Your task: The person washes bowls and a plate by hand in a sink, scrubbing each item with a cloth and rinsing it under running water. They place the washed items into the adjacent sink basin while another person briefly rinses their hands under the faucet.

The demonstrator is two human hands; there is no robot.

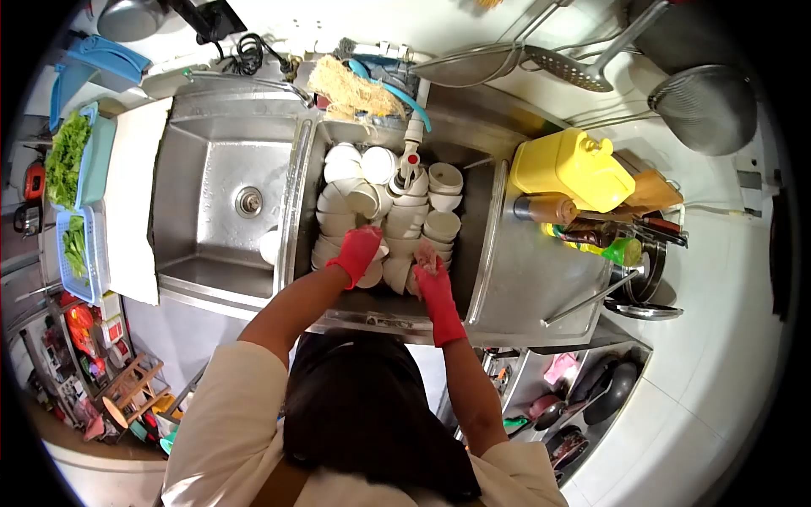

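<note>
Both my hands wear red rubber gloves and reach into the right basin of a steel double sink. My left hand is closed at the rim of a white bowl low in the basin; its fingertips are partly hidden. My right hand is closed on a crumpled pinkish cloth, just above the bowls at the basin's near right. Stacked white bowls fill most of the basin, some tilted on their sides. A white faucet with a red mark stands over them.
Left of the bowls is the second basin with a drain and a white dish at its right edge. A yellow jug and bottles stand on the right drainboard. Greens fill blue baskets at far left. Strainers hang behind. A loofah lies on the back ledge.
</note>
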